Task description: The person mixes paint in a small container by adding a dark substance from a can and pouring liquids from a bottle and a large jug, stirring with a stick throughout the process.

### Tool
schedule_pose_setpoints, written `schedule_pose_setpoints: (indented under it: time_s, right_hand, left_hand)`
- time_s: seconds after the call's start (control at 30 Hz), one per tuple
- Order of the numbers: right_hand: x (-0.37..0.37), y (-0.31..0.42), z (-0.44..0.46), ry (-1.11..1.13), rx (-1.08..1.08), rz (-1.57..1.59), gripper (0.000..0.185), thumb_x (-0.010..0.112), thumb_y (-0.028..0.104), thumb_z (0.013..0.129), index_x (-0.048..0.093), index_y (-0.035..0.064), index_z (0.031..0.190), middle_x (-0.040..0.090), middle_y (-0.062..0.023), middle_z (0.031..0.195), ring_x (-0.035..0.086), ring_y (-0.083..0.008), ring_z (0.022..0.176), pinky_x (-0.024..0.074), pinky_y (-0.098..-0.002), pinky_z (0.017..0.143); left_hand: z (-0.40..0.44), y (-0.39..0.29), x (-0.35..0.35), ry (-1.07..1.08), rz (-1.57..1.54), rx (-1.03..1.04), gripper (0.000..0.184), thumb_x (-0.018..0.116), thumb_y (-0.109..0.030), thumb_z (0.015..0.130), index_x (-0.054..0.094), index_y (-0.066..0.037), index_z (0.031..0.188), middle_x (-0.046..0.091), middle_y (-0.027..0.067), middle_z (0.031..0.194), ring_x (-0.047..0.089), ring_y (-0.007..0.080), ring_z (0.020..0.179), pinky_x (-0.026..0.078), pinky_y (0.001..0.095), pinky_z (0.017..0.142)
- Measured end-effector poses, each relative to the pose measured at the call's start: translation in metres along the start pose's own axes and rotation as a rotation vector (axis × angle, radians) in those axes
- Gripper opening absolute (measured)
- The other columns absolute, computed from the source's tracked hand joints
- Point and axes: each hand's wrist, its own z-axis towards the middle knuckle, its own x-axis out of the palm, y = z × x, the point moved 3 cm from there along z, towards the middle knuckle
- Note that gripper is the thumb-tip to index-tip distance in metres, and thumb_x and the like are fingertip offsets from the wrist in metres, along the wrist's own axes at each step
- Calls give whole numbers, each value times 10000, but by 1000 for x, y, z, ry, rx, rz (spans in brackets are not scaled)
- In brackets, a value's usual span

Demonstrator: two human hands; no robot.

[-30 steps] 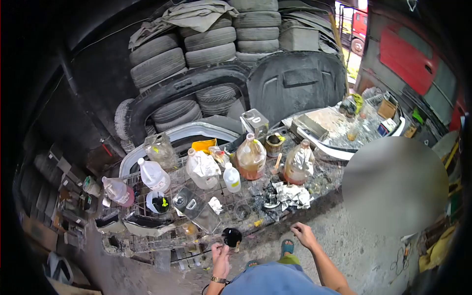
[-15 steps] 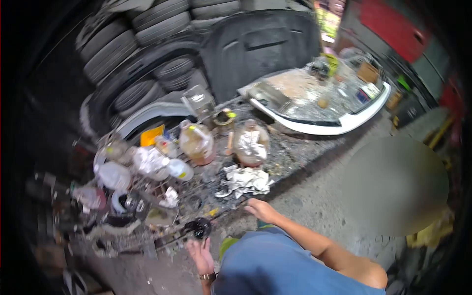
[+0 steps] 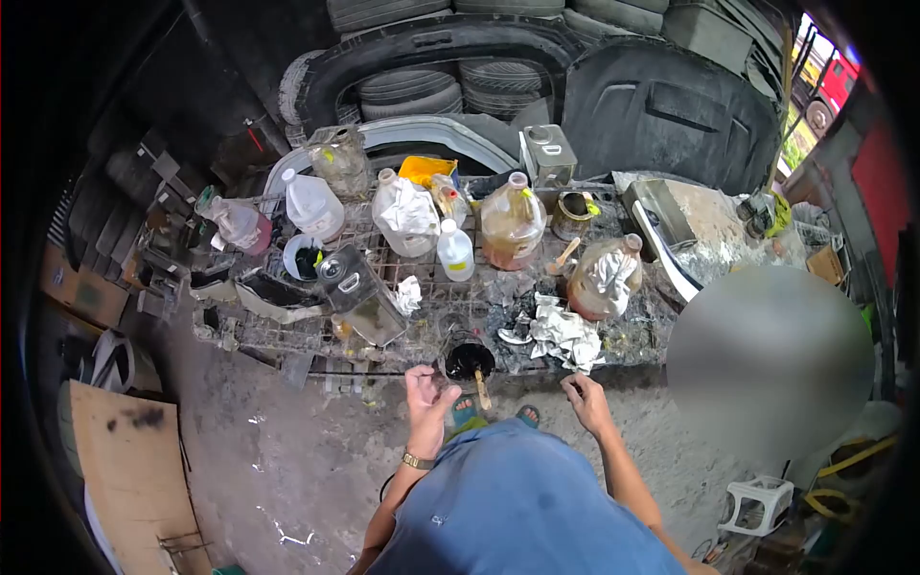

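Note:
Black paint fills a clear cup (image 3: 469, 360) at the bench's front edge, and a wooden stir stick (image 3: 483, 392) leans out over its rim. Just left of the cup is my left hand (image 3: 428, 402), its thumb and fingers apart with nothing between them. Whether it touches the cup I cannot tell. My right hand (image 3: 588, 401) is at the front edge, below the crumpled white paper (image 3: 565, 333). Its fingers are curled together, and anything between them is too small to make out.
Behind the cup, a cluttered bench (image 3: 498, 305) holds several jugs, including an amber jug (image 3: 513, 222) and a jug with paper (image 3: 606, 278). A metal can (image 3: 360, 295) lies left of the cup. A plastic stool (image 3: 757, 503) stands at right; cardboard (image 3: 129, 470) leans at left.
My view has shifted and levelled, bringing more of the bench's left side into sight. The stir stick in the cup now shows. My right hand's fingers are drawn closer together.

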Motion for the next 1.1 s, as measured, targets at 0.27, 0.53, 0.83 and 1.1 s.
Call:
schedule_pose_setpoints:
  time_s: [0.27,0.53,0.83,1.1]
  right_hand:
    - [25,23,-10,-1,13,-45,154,589,124,917,612,-28,903,631,-95,773,580,-148,690,478,-297,655]
    - [12,11,-45,-90,192,-136,208,619,204,917,642,5,972,641,-185,876,625,-293,743,487,-374,667]
    - [-54,-17,-22,-192,187,-262,235,609,218,919,615,-15,889,608,-181,808,598,-312,740,475,-392,665]
    - [-142,-16,57,-312,25,-112,199,617,178,914,630,-19,937,619,-203,841,642,-300,780,488,-388,695]
  left_hand:
    - [22,3,-29,73,-164,-134,501,692,0,818,386,-134,1192,505,15,1089,504,86,928,458,240,757]
    - [46,17,-36,164,-209,-329,428,650,-24,857,391,-128,1181,527,-2,1088,520,79,909,439,237,737]
    - [65,31,-25,154,-264,-357,464,678,-214,905,378,-119,1245,562,60,1194,566,173,1094,452,346,958]
    - [52,66,23,10,-191,-188,439,606,-187,952,369,-87,1308,539,74,1252,524,188,1156,412,384,1012]
